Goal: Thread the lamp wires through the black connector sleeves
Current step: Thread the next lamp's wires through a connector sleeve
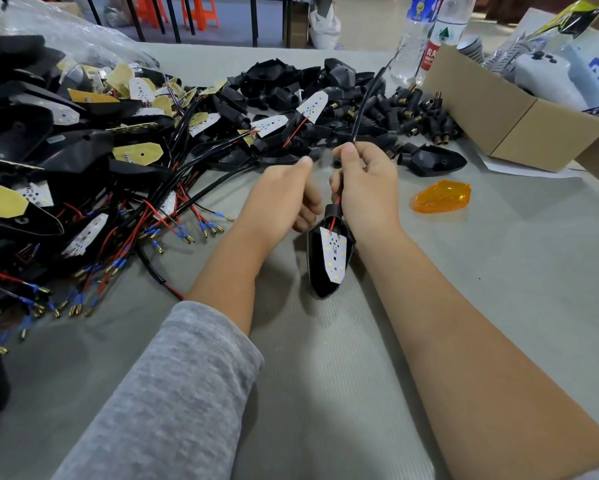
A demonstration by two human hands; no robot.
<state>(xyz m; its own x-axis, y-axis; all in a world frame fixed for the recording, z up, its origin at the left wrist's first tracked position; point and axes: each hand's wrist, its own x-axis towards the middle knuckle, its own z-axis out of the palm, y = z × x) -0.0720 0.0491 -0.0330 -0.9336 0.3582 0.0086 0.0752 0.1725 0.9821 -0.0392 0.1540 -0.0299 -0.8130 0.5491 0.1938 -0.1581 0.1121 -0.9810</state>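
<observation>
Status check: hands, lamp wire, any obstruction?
Right hand grips black cable. Left hand curled beside lamp housing, contact unclear. No obstruction.

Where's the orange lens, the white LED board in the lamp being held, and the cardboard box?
orange lens (442, 196): head view, middle of its top.
white LED board (335, 253): head view, board centre.
cardboard box (520, 133): head view, front wall.

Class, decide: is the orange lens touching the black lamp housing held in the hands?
Apart. The head view shows the orange lens lying on the table, with bare mat between it and the lamp housing.
</observation>
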